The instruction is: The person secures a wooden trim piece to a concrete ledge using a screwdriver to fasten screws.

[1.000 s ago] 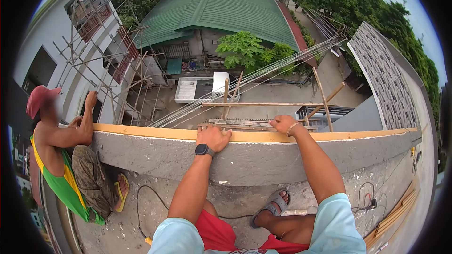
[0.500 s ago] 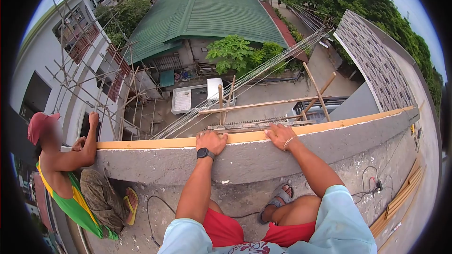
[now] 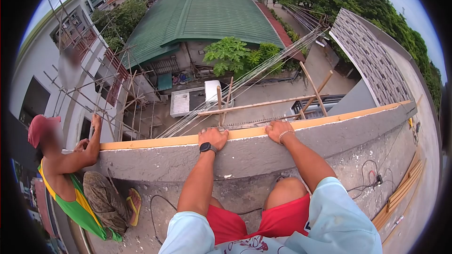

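A long tan wooden board (image 3: 329, 118) runs along the outer top edge of a rough grey cement parapet (image 3: 254, 161). My left hand (image 3: 213, 138), with a dark watch on its wrist, grips the board left of the middle. To its right, my right hand (image 3: 278, 130) is curled over the same board, a bracelet at the wrist. The fingertips of both hands bend over the far side and are partly hidden.
A co-worker (image 3: 70, 174) in a red cap crouches at the parapet's left end. Wooden strips (image 3: 400, 193) and a black cable plug (image 3: 378, 178) lie on the floor at right. Beyond the wall are bamboo scaffolding (image 3: 101, 84), overhead wires (image 3: 254, 77) and a drop to the street.
My hands keep their places on the board, with the right one slightly nearer the left. My right knee has shifted and now mostly covers my sandal. The co-worker's pose is nearly the same.
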`<action>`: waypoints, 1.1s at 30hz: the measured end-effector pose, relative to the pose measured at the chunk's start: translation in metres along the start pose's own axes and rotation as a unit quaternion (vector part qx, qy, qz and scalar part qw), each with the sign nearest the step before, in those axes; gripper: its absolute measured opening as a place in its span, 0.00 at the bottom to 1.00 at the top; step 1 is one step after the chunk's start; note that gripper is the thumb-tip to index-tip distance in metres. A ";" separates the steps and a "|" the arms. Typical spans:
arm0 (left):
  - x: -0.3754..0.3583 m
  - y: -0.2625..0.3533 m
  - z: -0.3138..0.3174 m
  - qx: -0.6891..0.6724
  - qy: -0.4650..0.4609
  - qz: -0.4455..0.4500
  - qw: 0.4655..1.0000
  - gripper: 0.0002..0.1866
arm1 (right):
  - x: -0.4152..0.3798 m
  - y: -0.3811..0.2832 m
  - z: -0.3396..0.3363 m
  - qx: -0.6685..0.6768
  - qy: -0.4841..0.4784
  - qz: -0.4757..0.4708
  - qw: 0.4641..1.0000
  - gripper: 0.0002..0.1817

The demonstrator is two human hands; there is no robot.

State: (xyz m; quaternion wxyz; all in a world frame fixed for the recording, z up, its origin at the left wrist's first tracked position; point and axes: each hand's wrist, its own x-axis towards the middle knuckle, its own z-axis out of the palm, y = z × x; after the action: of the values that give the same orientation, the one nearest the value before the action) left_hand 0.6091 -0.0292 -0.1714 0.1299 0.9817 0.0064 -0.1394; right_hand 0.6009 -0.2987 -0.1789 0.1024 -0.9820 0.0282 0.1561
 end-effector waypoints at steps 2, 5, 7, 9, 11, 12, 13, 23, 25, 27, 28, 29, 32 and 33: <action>0.003 -0.002 0.003 0.000 0.002 0.001 1.000 0.31 | 0.000 -0.002 -0.003 -0.002 -0.018 0.012 1.000 0.29; 0.002 -0.002 0.004 0.001 0.004 0.001 1.000 0.31 | -0.004 -0.003 -0.002 -0.006 0.017 -0.002 1.000 0.26; 0.002 -0.001 0.004 -0.003 0.004 -0.002 1.000 0.31 | -0.005 -0.003 -0.003 0.004 0.023 0.000 1.000 0.26; 0.004 -0.001 0.006 0.013 0.007 -0.003 1.000 0.31 | -0.004 -0.001 0.000 0.005 0.020 -0.001 1.000 0.26; 0.006 -0.001 0.004 0.010 0.005 -0.006 1.000 0.31 | 0.000 -0.001 -0.001 0.004 0.014 -0.006 1.000 0.26; 0.004 -0.001 0.005 0.006 0.001 -0.010 1.000 0.30 | 0.000 -0.001 -0.001 0.000 0.016 -0.001 1.000 0.25; 0.002 0.000 0.004 -0.002 -0.001 -0.024 1.000 0.30 | 0.000 -0.001 -0.002 -0.007 0.015 0.000 1.000 0.25; -0.004 -0.007 0.015 -0.088 0.094 -0.006 0.992 0.27 | 0.001 -0.003 -0.005 -0.004 0.009 -0.011 1.000 0.24; -0.004 -0.008 0.018 -0.085 0.100 0.002 0.991 0.26 | 0.004 0.001 -0.004 0.000 0.020 -0.002 1.000 0.24; -0.001 -0.009 0.022 -0.090 0.119 0.031 0.988 0.25 | 0.006 0.003 -0.002 -0.006 0.021 -0.008 1.000 0.24; -0.001 -0.008 0.020 -0.093 0.119 0.025 0.988 0.25 | 0.007 0.004 -0.001 -0.006 0.024 -0.005 1.000 0.23; -0.002 -0.007 0.017 -0.090 0.104 0.023 0.990 0.25 | 0.009 0.004 -0.001 -0.009 0.022 -0.009 1.000 0.23; -0.003 -0.006 0.016 -0.087 0.085 0.021 0.992 0.24 | 0.007 0.005 -0.001 -0.025 0.034 -0.024 0.999 0.21; -0.003 -0.006 0.015 -0.082 0.089 0.024 0.992 0.24 | 0.007 0.004 -0.001 -0.025 0.032 -0.025 0.999 0.21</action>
State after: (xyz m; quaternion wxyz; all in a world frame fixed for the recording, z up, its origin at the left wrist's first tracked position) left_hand 0.6019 -0.0267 -0.1859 0.2120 0.9761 0.0059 -0.0472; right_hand 0.6079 -0.3034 -0.1809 0.0812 -0.9891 0.0031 0.1229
